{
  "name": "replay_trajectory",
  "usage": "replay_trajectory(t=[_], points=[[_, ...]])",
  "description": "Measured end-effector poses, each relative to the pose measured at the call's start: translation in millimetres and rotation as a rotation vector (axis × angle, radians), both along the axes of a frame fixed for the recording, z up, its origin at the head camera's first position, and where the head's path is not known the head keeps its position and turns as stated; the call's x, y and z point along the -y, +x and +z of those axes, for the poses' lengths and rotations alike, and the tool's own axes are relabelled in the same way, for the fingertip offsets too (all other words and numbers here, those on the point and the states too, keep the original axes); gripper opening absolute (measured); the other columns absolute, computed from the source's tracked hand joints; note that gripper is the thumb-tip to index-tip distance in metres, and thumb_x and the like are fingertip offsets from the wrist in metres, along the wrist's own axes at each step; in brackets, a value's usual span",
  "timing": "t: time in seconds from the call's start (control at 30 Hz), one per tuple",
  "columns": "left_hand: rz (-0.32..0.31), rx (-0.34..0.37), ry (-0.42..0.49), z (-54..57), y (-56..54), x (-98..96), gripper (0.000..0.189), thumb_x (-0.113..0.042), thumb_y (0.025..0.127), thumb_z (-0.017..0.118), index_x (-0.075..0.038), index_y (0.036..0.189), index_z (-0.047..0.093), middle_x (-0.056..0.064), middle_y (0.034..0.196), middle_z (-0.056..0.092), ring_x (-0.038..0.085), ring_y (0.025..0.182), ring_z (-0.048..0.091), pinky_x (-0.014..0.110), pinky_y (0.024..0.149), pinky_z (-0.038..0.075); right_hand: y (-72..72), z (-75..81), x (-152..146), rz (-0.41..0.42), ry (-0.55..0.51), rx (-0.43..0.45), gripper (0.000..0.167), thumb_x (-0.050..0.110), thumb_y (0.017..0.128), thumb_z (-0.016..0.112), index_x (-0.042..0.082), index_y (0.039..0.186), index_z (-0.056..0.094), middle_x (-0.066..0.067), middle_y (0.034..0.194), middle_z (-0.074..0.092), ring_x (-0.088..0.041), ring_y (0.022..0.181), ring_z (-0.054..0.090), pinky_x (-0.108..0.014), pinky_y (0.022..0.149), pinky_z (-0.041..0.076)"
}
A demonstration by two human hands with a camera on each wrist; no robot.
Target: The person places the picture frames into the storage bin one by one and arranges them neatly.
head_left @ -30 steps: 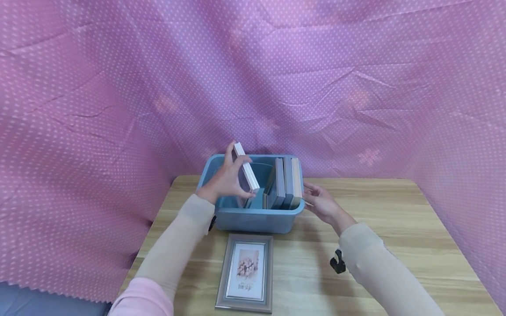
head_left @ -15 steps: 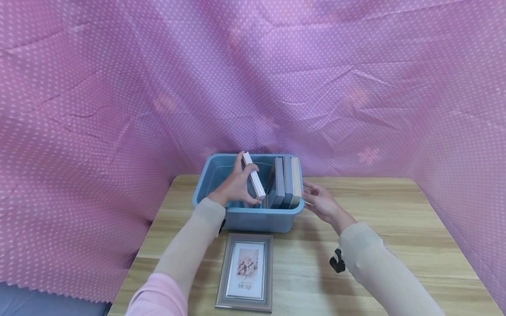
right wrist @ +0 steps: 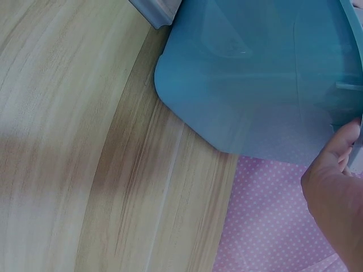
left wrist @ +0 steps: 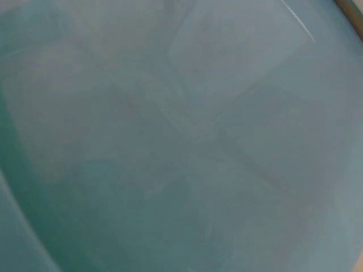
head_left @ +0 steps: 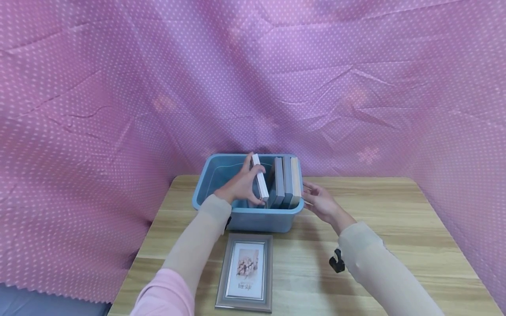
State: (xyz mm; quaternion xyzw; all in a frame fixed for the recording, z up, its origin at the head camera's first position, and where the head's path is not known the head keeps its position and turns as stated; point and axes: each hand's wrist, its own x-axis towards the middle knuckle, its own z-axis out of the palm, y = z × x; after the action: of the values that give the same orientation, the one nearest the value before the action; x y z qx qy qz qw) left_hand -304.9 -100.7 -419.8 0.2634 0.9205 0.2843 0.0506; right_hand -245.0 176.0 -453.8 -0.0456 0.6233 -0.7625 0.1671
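A blue plastic bin [head_left: 257,221] stands on the table. My left hand [head_left: 242,184] reaches into it and grips a white picture frame [head_left: 259,177] by its edge, fingers at the far end and thumb at the near end. The frame stands on edge, tilted slightly, left of several upright frames [head_left: 279,182] lined up at the bin's right side. My right hand [head_left: 322,204] rests against the outside of the bin's right wall, fingers fairly straight just under the rim; its thumb [right wrist: 346,136] touches there in the right wrist view. The left wrist view shows only the bin's inside wall [left wrist: 187,141].
A grey-brown picture frame [head_left: 244,303] with a flower print lies face up on the wooden table [head_left: 387,254], just in front of the bin. Pink dotted cloth [head_left: 276,87] hangs behind and on both sides.
My left hand has carried the white picture frame rightward and a little down inside the bin, closer to the standing frames, and it leans less. My right hand has stayed at the bin's side.
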Motion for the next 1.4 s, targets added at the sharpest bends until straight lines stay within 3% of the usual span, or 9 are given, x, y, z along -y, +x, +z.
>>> replay_trajectory(t=[0.27,0.57,0.73,1.07,1.4], points=[[-0.042,0.038,-0.03,4.7,-8.0,-4.1,0.087,-0.026,0.057,0.094,-0.025,0.125,0.04,0.009,0.156,-0.018,0.038,0.133,0.028,0.042,0.096,0.048,-3.3,0.0,1,-0.013,0.028,0.036,0.055,0.0,0.098,0.047,0.0,0.148,0.025,-0.013,0.122,0.051,-0.014,0.106,0.055,-0.031,0.096,0.048],[-0.042,0.084,-0.086,9.5,-12.6,-16.8,0.086,-0.027,0.059,0.093,-0.028,0.127,0.041,0.005,0.156,-0.02,0.037,0.134,0.028,0.042,0.096,0.048,-5.2,1.7,0,-0.029,0.024,0.033,0.056,0.0,0.098,0.047,0.0,0.148,0.024,-0.016,0.124,0.049,-0.015,0.107,0.054,-0.031,0.094,0.049],[-0.057,0.073,-0.09,6.6,-16.1,-23.3,0.084,-0.028,0.058,0.093,-0.03,0.124,0.041,0.007,0.157,-0.018,0.036,0.135,0.026,0.044,0.098,0.047,-8.1,1.5,0,-0.027,0.021,0.041,0.054,-0.001,0.098,0.046,0.0,0.148,0.025,-0.016,0.127,0.048,-0.016,0.108,0.053,-0.032,0.096,0.048],[-0.042,0.084,-0.064,-0.2,-22.6,-26.6,0.087,-0.027,0.057,0.094,-0.033,0.126,0.039,-0.001,0.156,-0.02,0.037,0.135,0.025,0.049,0.1,0.044,-11.8,1.4,-1,-0.029,0.037,0.056,0.055,0.0,0.098,0.046,0.002,0.149,0.026,-0.021,0.135,0.042,-0.022,0.117,0.048,-0.034,0.099,0.046],[-0.121,0.053,-0.088,-1.8,-25.2,-32.4,0.122,-0.032,0.057,0.093,-0.037,0.15,0.015,0.006,0.156,-0.017,0.036,0.139,0.019,0.048,0.102,0.041,-16.0,-3.3,-6,-0.016,0.05,0.048,0.054,0.002,0.099,0.045,0.002,0.149,0.024,-0.022,0.139,0.039,-0.024,0.121,0.045,-0.035,0.1,0.045]])
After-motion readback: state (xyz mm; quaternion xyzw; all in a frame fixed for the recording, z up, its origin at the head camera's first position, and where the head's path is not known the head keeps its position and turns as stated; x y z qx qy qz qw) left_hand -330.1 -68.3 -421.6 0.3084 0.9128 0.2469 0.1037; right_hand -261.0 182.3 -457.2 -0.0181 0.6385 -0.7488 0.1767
